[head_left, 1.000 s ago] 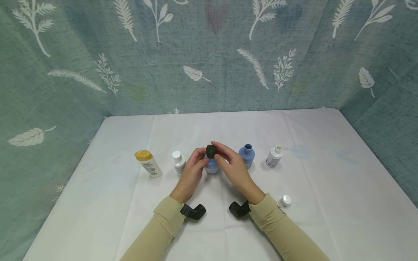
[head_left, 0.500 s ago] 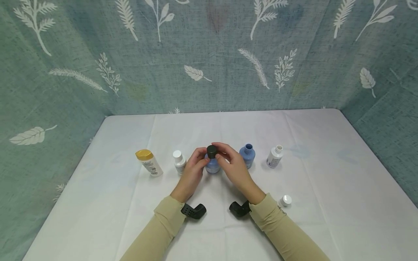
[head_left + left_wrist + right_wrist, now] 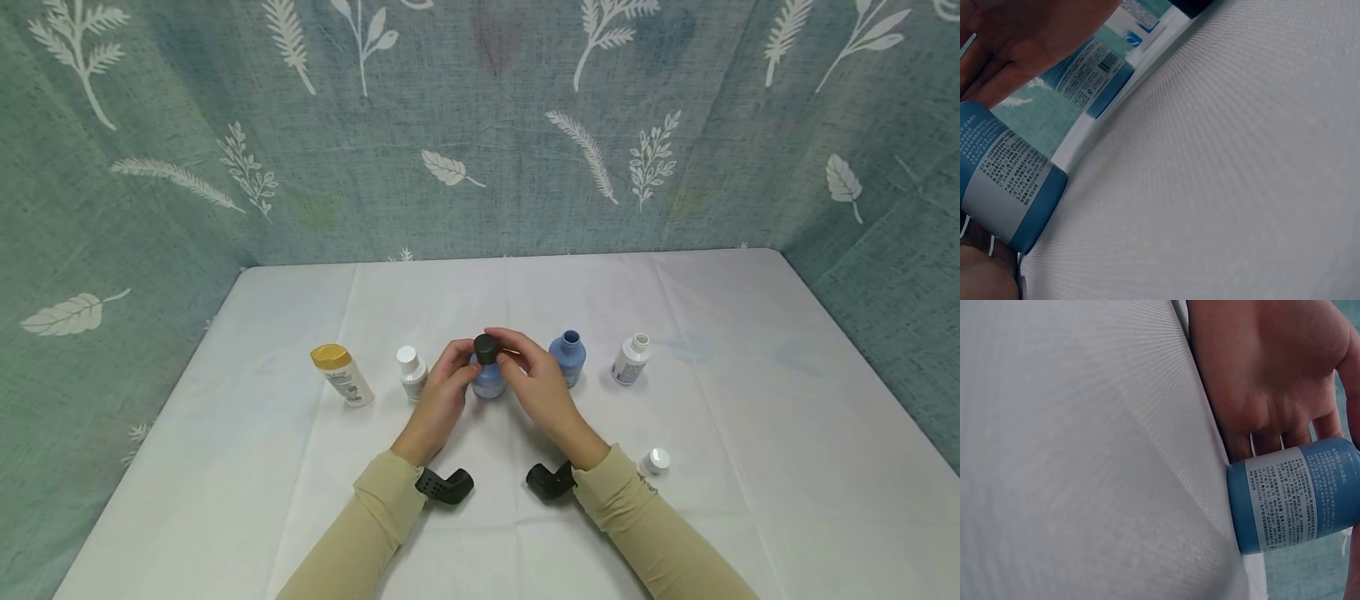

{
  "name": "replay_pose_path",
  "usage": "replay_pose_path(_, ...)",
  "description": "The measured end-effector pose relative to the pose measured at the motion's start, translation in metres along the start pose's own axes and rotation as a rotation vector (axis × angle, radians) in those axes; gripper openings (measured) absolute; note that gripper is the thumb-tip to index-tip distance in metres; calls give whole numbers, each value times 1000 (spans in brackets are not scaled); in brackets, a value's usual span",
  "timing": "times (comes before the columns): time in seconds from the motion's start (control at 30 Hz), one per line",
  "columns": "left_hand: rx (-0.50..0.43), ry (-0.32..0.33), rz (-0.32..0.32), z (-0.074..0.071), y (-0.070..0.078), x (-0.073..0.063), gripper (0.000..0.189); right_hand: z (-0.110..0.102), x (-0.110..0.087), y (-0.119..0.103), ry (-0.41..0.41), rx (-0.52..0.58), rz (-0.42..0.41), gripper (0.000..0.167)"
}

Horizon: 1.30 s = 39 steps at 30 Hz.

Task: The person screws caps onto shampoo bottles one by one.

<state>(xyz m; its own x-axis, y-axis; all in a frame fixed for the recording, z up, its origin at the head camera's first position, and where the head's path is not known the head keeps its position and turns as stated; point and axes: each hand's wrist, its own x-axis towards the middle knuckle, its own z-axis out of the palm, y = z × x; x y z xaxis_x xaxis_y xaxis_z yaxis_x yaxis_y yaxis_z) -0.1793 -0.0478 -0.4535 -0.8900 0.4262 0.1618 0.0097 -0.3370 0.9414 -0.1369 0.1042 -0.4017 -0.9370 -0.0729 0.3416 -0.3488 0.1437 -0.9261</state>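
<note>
In the head view a blue bottle (image 3: pixel 489 385) with a black cap (image 3: pixel 486 348) stands upright on the white-covered table between both hands. My left hand (image 3: pixel 446 385) grips its left side, the thumb near the shoulder. With thumb and forefinger, my right hand (image 3: pixel 534 379) pinches the cap from the right. Low in the left wrist view, part of the left hand (image 3: pixel 985 275) shows beside the bottle (image 3: pixel 1013 181), whose printed label faces the camera. The bottle (image 3: pixel 1291 500) also fills the lower right of the right wrist view, its base at the cloth.
Right of the hands stand an uncapped blue bottle (image 3: pixel 568 362) and an uncapped white bottle (image 3: pixel 631 360). A white cap (image 3: pixel 656 461) lies by the right sleeve. At left are a white-capped bottle (image 3: pixel 411 372) and a bottle with a yellow cap (image 3: pixel 342 377). A leaf-patterned curtain (image 3: pixel 480 125) hangs behind.
</note>
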Motion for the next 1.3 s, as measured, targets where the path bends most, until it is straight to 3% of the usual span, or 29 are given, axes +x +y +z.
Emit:
replay_pose_path(0.2,-6,-8,-6,1,2,0,23,0,-1,1,-2,6,8,33)
replay_pose_path(0.43,24,-21,0,9,15,-5,23,-1,-1,-1,-4,23,8,33)
replay_pose_path(1.3,29,-30,-4,9,14,-4,25,-1,0,2,0,26,-10,32)
